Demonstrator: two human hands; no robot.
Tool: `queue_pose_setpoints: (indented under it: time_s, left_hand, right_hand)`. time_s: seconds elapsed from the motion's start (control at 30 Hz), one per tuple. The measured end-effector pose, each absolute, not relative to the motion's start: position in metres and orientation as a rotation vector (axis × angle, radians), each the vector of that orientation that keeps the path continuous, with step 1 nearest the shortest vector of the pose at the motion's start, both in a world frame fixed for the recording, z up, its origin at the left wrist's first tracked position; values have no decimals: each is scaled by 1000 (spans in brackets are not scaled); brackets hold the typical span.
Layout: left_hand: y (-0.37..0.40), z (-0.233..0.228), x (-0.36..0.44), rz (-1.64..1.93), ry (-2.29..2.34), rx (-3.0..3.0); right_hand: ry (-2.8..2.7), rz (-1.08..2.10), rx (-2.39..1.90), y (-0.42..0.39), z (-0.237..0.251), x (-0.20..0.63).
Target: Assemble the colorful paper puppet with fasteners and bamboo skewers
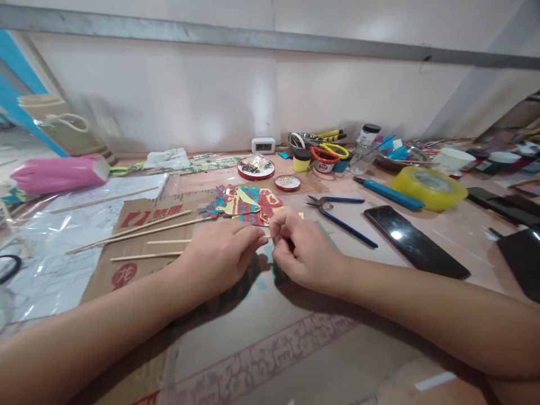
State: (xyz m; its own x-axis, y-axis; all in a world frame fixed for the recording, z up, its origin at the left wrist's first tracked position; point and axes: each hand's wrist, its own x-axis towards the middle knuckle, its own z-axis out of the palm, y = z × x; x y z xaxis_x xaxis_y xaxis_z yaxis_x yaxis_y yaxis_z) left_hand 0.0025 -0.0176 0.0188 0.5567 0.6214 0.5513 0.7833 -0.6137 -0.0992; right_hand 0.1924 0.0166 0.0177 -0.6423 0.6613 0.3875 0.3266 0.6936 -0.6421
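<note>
Hands: the left hand and the right hand are brought together at the centre of the worktop, fingers curled and fingertips pinched. Something small and thin is gripped between them; what it is cannot be told, as it is hidden by the fingers.

Paper figure: flat, cut-out, jagged in outline, coloured red, yellow and teal. It is laid just beyond the knuckles, its near edge covered by the fingers.

Cardboard sheet: brown, flattened, printed with red characters, spread under the left forearm.

Wooden sticks: thin, pale, straight, several laid on the cardboard to the left of the figure.

Pliers: dark metal jaws, blue handles, placed just right of the figure.

Phone: black, glossy, lying flat to the right of the pliers.

Tape roll: wide, yellow, translucent, set beyond the phone.

Blue-handled tool: long, lying beside the tape roll.

Round tins: two shallow red-rimmed dishes with small bright pieces, behind the figure.

Scissors: orange and yellow handles, heaped with small pots near the wall.

Clear plastic sheet: crinkled, shiny, spread at the far left.

Pink roll: soft-looking, lying at the left rear.
</note>
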Motion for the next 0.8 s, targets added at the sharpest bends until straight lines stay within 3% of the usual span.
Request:
queue_pose_setpoints:
  time_s: [0.17,0.43,0.63,0.8]
  left_hand:
    - [-23,23,-2,-617,-992,-2402]
    - [-26,28,-5,-463,-848,-2317]
    - [-17,16,-2,-664,-1025,-2303]
    - [-17,14,-1,-702,-1101,-2313]
  right_hand:
    - [-2147,967,-834,14,18,188]
    - [-1767,1649,-911,16,23,181]
    - [-1757,1586,-803,22,19,185]
    - [-1926,1257,-713,23,17,189]
